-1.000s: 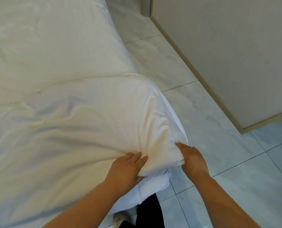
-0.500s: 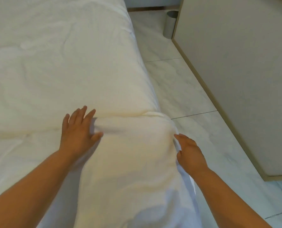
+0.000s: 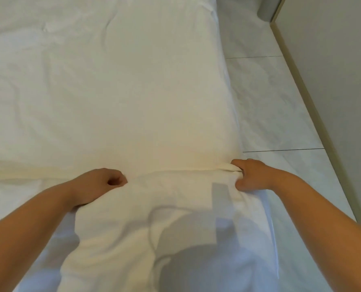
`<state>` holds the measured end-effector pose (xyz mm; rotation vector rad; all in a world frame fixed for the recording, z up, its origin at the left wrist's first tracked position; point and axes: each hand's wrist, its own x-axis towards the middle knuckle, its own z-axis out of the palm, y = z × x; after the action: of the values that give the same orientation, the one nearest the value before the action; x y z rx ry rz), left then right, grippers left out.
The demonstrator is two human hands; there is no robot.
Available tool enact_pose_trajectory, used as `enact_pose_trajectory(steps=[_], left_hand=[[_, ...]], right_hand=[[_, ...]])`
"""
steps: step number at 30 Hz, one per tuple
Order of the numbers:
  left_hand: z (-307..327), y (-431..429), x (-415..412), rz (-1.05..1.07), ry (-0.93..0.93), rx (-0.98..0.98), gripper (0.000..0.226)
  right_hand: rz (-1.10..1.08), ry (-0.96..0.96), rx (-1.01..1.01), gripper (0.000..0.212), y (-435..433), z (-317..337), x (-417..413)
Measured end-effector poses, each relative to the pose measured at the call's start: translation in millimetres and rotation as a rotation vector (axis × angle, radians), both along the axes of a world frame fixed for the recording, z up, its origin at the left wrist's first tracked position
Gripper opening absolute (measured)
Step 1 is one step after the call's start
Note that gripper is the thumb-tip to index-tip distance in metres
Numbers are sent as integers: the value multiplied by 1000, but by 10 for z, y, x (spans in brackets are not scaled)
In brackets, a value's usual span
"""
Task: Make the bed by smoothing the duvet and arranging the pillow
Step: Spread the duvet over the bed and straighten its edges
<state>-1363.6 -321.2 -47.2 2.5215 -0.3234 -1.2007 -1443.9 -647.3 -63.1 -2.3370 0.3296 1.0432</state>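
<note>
A white pillow (image 3: 175,218) lies across the near end of the bed, with my shadow on it. Beyond it the white duvet (image 3: 112,85) spreads over the mattress, lightly creased. My left hand (image 3: 100,183) sits at the pillow's far left corner, its fingers curled into the fold where pillow meets duvet. My right hand (image 3: 251,174) grips the pillow's far right corner at the bed's edge, and the fabric bunches between thumb and fingers.
Pale marble floor tiles (image 3: 270,106) run along the bed's right side. A light wall panel with a beige skirting (image 3: 306,98) borders the floor on the right. A grey cylindrical bin (image 3: 266,9) stands at the top right.
The pillow has been carried from the bed's corner onto the bed against the duvet. My left hand went from flat on it to curled. My right hand now grips the far right corner.
</note>
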Motion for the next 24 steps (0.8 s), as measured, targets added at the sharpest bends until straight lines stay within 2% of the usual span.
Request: enact_pose_trajectory(steps=[4, 6, 9, 12, 14, 15, 16, 17, 18, 20, 22, 24], left_hand=[[-10, -12, -22, -37, 108, -20, 30], [36, -26, -22, -66, 187, -27, 30], [138, 9, -48, -92, 259, -24, 46], [235, 119, -6, -105, 381, -101, 44], [294, 209, 70, -123, 526, -121, 66], [318, 243, 85, -144, 587, -110, 63], [340, 254, 79, -193, 608, -87, 51], [347, 261, 79, -255, 576, -42, 37], [353, 264, 104, -325, 466, 5, 28], [412, 262, 206, -459, 132, 78, 19], [530, 249, 415, -468, -191, 100, 18], [703, 225, 711, -394, -400, 109, 23]], right_hand=[[-214, -95, 202, 17, 106, 54, -126], [-235, -100, 191, 16, 117, 44, -222], [-248, -60, 162, 18, 139, 116, -272], [-290, -71, 156, 24, 176, 168, -278], [-338, -120, 120, 19, 203, 157, -274], [-353, -143, 89, 18, 214, 136, -266], [-352, -166, 52, 17, 222, 122, -260], [-344, -186, 16, 17, 235, 129, -249], [-338, -213, -10, 16, 244, 139, -228], [-334, -259, -44, 13, 249, 196, -164], [-339, -310, -63, 18, 245, 300, -33], [-349, -419, -66, 10, 217, 430, 209]])
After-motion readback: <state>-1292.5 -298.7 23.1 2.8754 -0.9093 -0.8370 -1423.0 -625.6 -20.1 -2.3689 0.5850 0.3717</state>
